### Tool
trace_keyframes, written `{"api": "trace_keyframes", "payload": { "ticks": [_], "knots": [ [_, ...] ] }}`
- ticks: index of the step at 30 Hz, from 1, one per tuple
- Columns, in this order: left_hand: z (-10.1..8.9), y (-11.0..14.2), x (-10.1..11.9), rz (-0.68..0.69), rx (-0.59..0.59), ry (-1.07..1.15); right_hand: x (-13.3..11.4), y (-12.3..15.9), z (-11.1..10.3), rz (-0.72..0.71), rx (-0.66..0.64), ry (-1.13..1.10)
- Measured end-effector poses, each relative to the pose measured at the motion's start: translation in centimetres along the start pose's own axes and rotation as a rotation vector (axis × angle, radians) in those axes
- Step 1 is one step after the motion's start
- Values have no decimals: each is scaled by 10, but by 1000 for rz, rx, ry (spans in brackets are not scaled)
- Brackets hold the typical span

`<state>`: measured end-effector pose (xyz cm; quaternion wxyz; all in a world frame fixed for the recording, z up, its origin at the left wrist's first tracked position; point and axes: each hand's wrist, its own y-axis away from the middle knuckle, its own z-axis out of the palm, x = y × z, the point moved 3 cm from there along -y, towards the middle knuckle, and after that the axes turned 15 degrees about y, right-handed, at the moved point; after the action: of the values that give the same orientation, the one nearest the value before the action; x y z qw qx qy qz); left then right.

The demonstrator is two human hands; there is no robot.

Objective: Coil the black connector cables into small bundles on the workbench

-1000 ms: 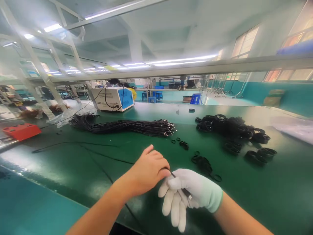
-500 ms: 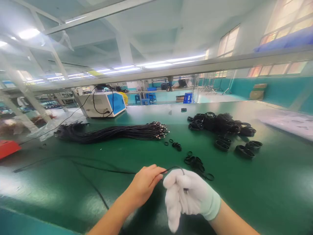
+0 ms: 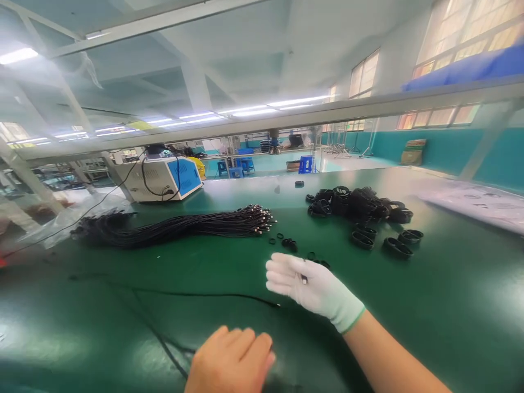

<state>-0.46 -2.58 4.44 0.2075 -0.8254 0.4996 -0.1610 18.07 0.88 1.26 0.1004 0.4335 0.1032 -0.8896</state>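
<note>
My left hand (image 3: 233, 360), bare, is low at the front with its fingers curled. Whatever it may hold is hidden; a black cable (image 3: 161, 339) runs up to its edge. Further forward, my white-gloved right hand (image 3: 313, 286) is turned palm toward me, fingers straight and together. A small black piece with a metal end (image 3: 304, 279) sits in that palm under the thumb. Between the hands, a thin black cable (image 3: 213, 295) lies on the green table (image 3: 196, 267), its metal tip just left of and below the glove. Small black rings (image 3: 321, 263) are partly hidden behind the glove.
A bundle of black cables (image 3: 176, 226) lies across the table's left half. Several loose rings (image 3: 290, 244) are near its tips. Coiled black bands (image 3: 356, 203) are heaped at right. A white and blue machine (image 3: 159, 180) stands back left. Plastic sheeting (image 3: 475, 202) covers the right edge.
The cable that ran between my hands now lies on the table. My left hand has drawn back toward me. My right hand has risen and turned, its fingers straightening, the small piece still in it.
</note>
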Motion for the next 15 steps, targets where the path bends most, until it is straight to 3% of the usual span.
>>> {"api": "trace_keyframes", "payload": {
  "ticks": [4, 7, 11, 15],
  "knots": [
    [-32, -38, -17, -111, -62, 186, 26, 12, 24, 230, -258, 67],
    [-37, -58, -29, -262, -166, 377, 37, 19, 40, 310, -424, 58],
    [-22, -67, -38, -384, -231, 571, 46, 21, 48, 309, -460, -14],
    [15, -53, -53, -505, -241, 830, 35, 17, 49, 186, -377, -184]
  ]
}}
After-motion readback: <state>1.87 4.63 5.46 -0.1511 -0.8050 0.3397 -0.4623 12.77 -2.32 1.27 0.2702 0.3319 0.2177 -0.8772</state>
